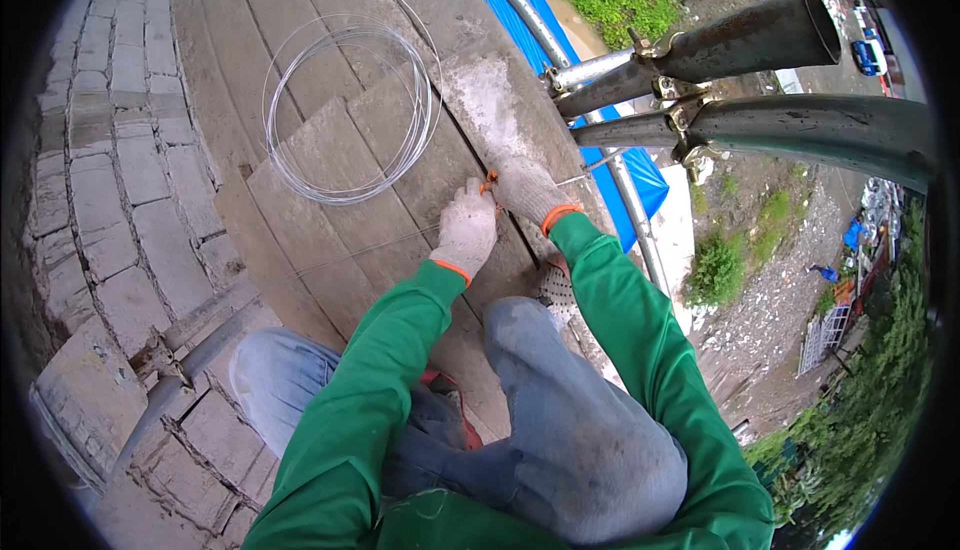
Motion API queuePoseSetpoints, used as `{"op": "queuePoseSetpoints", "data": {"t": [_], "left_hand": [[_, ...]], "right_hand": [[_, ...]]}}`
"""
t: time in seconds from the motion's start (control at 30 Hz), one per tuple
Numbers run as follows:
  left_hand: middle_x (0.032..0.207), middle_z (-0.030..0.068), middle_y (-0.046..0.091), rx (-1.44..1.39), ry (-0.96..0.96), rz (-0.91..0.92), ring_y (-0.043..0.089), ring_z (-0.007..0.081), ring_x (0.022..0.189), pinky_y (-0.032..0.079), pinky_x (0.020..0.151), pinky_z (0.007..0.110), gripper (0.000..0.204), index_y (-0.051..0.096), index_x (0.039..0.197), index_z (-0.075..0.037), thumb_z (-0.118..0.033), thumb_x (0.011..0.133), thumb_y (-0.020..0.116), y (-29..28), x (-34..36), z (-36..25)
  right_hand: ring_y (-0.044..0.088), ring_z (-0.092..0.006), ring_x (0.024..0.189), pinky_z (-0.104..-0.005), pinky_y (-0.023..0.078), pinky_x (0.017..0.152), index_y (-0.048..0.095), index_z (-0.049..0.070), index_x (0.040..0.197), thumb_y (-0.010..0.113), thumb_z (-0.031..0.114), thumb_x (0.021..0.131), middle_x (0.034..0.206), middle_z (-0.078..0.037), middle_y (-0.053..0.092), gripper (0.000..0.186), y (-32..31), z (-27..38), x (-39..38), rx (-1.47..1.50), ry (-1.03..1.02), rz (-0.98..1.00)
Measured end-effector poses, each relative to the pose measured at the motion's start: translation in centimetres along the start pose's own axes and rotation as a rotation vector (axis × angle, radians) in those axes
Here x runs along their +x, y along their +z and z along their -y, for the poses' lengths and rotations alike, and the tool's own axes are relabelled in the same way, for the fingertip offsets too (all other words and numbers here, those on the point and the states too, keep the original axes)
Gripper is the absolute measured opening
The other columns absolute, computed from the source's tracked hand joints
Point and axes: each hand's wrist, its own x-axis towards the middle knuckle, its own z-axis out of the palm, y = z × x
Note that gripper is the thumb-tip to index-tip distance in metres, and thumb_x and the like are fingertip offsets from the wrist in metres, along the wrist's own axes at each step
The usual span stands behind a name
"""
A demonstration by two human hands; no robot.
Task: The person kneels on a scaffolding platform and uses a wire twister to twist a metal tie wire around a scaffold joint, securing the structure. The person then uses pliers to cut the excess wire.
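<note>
My left hand point(465, 220), in a pale knit glove, is closed near a gap between grey planks point(384, 155), its fingertips at a small orange object point(489, 182) too small to make out. My right hand point(525, 192), in a similar glove, is curled just to the right of it, touching the same spot, with fingers partly hidden. A thin wire point(358, 251) runs leftward across the planks below my left hand. A loose coil of silver wire point(298, 177) lies on the planks beyond my hands.
Dark steel scaffold tubes point(790, 135) with clamps point(683, 122) stand at the right edge, beside a silver rail point(633, 212) and blue tarp point(540, 30). Beyond is a drop to rubble and greenery. Rough blockwork point(145, 220) is at left. My knees are bent beneath my arms.
</note>
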Motion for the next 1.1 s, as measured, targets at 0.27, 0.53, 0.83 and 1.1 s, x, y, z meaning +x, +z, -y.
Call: {"op": "queuePoseSetpoints", "data": {"t": [0.27,0.53,0.83,1.1], "left_hand": [[0.098,0.0139,0.063,-0.117,0.066,-0.061,0.066,0.0350,0.094,0.055,0.078,0.048,0.023,0.062,0.103,-0.006,-0.018,0.086,0.071,0.8,0.3,0.0],[0.100,0.0148,0.069,-0.345,0.026,-0.191,0.067,0.0344,0.096,0.055,0.079,0.047,0.036,0.063,0.118,-0.006,-0.015,0.085,0.074,0.2,-0.6,2.3],[0.087,0.0139,0.061,-0.081,0.242,-0.114,0.065,0.0362,0.089,0.055,0.076,0.050,0.010,0.065,0.093,-0.007,-0.016,0.088,0.065,0.6,-0.1,1.8],[0.090,0.0191,0.068,-0.249,0.250,0.046,0.067,0.0391,0.090,0.054,0.080,0.051,0.013,0.069,0.093,-0.006,-0.018,0.088,0.067,-0.7,2.4,2.6]], "right_hand": [[0.069,-0.0377,0.101,-0.0476,0.055,0.085,0.073,0.012,0.110,0.074,0.026,0.087,0.106,-0.018,0.072,0.027,2.2,-3.2,-1.9,0.201,0.058,-0.065],[0.070,-0.0372,0.100,-0.0462,0.055,0.083,0.070,0.012,0.111,0.072,0.031,0.091,0.103,-0.019,0.072,0.028,2.3,-0.5,-3.0,0.197,0.051,-0.120],[0.067,-0.0124,0.091,-0.0288,0.054,0.080,0.066,0.000,0.106,0.070,0.007,0.094,0.095,-0.007,0.072,0.015,9.4,-3.2,-5.1,1.238,0.249,-0.518],[0.071,-0.0173,0.084,-0.0311,0.062,0.075,0.060,0.001,0.103,0.070,0.001,0.094,0.099,-0.010,0.068,0.013,1.5,-1.3,-6.4,1.435,0.315,-0.563]]}}
